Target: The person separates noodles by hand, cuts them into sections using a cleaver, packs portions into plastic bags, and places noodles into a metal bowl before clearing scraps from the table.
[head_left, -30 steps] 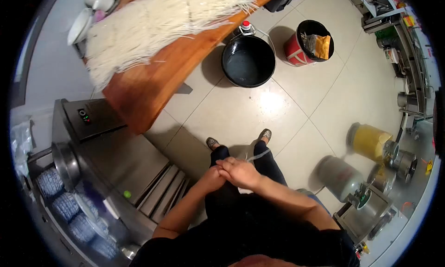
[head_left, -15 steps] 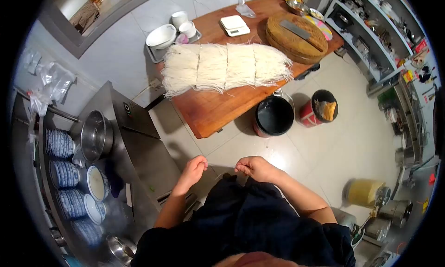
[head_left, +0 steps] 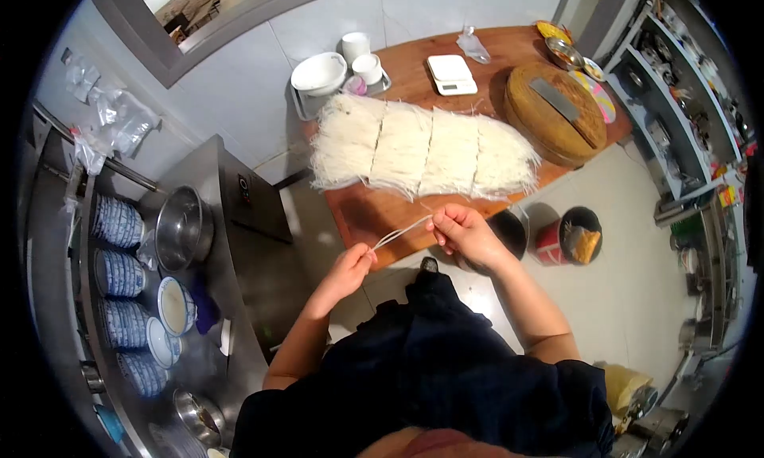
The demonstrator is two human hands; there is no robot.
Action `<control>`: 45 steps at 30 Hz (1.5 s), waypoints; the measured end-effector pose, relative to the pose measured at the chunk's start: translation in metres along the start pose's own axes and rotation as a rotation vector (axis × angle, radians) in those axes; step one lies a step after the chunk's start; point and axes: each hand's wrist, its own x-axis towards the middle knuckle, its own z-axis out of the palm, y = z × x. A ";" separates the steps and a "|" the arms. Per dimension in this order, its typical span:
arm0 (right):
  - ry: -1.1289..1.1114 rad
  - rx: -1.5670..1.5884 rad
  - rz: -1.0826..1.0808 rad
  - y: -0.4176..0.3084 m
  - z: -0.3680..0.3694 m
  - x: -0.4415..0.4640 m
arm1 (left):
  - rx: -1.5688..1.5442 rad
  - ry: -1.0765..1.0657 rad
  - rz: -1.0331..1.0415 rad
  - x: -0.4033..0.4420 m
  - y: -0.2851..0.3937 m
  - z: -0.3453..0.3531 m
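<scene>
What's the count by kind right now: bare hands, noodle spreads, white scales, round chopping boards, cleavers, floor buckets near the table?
Hands: 2, left hand and right hand
Noodle spread: 1
White scale: 1
Round chopping board: 1
Cleaver: 1
Buckets: 2, black bucket and red bucket
Total: 8

It's a kitchen, and it looks like a restaurant's: matching bowls (head_left: 123, 273) stand in stacks down the left, a steel basin (head_left: 181, 229) beside them! Over on the wooden tabletop (head_left: 358, 219), there's a cleaver (head_left: 555, 98) on a round block (head_left: 525, 109), a scale (head_left: 451, 74), and pale noodles (head_left: 402, 152)!
</scene>
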 end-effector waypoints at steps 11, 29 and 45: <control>-0.342 -0.518 -0.034 -0.072 -0.063 0.085 | -0.339 0.228 -0.230 0.105 -0.031 -0.009; 0.155 -0.048 0.125 -0.014 -0.140 0.104 | -0.412 -0.302 -0.184 0.155 0.069 -0.019; -0.145 -0.280 0.015 -0.023 -0.040 0.130 | -0.075 0.037 0.222 0.150 0.075 -0.022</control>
